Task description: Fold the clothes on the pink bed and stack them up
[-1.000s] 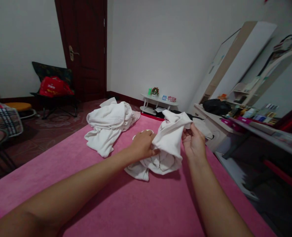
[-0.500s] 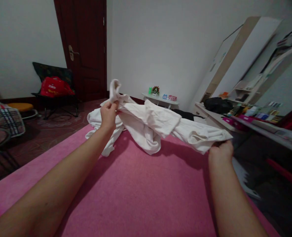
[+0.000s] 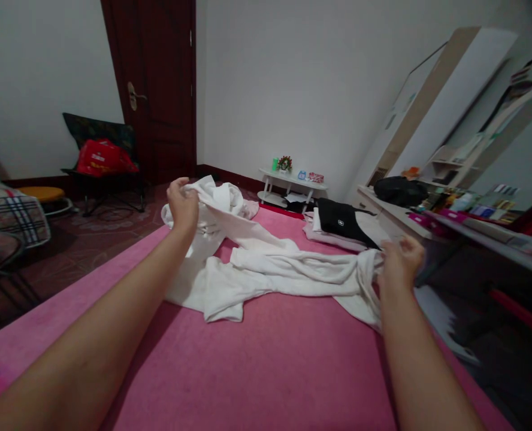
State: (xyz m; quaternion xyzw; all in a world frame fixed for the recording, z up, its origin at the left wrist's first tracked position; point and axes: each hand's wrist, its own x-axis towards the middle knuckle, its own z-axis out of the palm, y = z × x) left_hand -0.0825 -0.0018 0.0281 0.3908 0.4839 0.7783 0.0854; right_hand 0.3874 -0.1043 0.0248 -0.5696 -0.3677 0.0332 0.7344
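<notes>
A white garment (image 3: 284, 272) lies stretched across the pink bed cover (image 3: 266, 365). My left hand (image 3: 181, 203) is closed on one end of it, raised at the upper left. My right hand (image 3: 398, 263) pinches the other end near the bed's right edge. Behind my left hand sits a second heap of white cloth (image 3: 221, 200), partly hidden by the held garment.
A stack of folded clothes with a black item on top (image 3: 340, 224) rests at the bed's far right. A small white table (image 3: 290, 182) stands by the far wall. A cluttered dresser (image 3: 450, 215) runs along the right. A chair with a red bag (image 3: 102, 158) stands near the dark door.
I pulled the bunched white garment apart with both hands and lowered it; it now lies spread on the bed. The folded stack behind has come into sight.
</notes>
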